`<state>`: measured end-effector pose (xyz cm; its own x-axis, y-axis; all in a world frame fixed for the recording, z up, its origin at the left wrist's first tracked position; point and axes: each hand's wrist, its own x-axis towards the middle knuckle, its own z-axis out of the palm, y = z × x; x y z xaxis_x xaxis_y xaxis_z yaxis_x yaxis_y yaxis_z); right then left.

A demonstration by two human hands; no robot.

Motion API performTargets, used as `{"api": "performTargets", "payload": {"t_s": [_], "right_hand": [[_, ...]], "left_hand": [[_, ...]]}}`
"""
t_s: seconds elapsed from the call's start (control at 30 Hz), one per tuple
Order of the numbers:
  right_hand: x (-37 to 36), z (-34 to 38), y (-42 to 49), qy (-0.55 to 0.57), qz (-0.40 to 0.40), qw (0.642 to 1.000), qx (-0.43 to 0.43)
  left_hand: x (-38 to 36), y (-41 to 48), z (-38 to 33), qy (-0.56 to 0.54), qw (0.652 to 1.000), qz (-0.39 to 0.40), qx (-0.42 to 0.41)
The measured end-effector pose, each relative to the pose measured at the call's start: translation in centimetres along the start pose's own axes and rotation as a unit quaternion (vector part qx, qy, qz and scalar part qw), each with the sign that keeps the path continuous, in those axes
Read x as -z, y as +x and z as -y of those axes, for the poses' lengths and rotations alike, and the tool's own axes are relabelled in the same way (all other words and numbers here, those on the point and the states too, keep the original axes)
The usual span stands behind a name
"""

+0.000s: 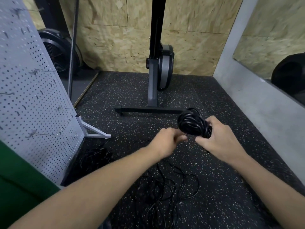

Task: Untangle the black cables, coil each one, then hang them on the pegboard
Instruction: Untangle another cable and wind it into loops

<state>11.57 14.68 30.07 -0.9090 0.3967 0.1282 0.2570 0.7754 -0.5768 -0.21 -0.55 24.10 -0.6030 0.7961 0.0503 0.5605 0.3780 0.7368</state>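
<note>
Head view showed the right hand gripping a thick black cable coil, the blurred left hand curled beside it, hold unclear, while tangled black cables lay on the near speckled floor and the white perforated pegboard at left held none.

Left hand blurred — grip unclear; coil partly hidden by right hand; pegboard cut off at L edge.

Head-worn view, forward and down
</note>
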Motion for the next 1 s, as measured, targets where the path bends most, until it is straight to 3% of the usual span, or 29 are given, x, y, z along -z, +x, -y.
{"api": "performTargets", "payload": {"t_s": [0.17,0.37,0.5,0.67,0.8,0.9,1.0], "right_hand": [[-1.2,-2.1,1.5,-0.083,-0.012,0.995,-0.055],[-2.1,-2.9,1.1,-0.06,-0.051,0.996,-0.05],[-2.3,-2.8,1.6,-0.114,-0.017,0.992,-0.059],[-3.7,-2.5,1.2,-0.248,0.056,0.965,-0.064],[-4.3,-1.4,0.3,-0.297,0.087,0.951,-0.01],[-4.9,-0.6,-1.1,-0.287,0.177,0.94,0.052],[-4.3,0.1,-2.1,-0.204,0.217,0.945,0.135]], "left_hand": [[-2.5,-1.2,-2.9,0.193,0.98,0.026,0.041],[-0.9,-1.9,-1.0,0.129,0.988,0.079,0.029],[0.5,-1.9,-1.9,0.186,0.98,0.066,-0.03],[1.5,-2.5,-4.7,0.381,0.908,0.099,-0.141],[3.9,-2.4,-5.0,0.441,0.873,0.056,-0.202],[5.0,-1.7,-4.7,0.388,0.888,0.021,-0.245],[6.6,-1.3,-3.4,0.197,0.961,-0.006,-0.192]]}}
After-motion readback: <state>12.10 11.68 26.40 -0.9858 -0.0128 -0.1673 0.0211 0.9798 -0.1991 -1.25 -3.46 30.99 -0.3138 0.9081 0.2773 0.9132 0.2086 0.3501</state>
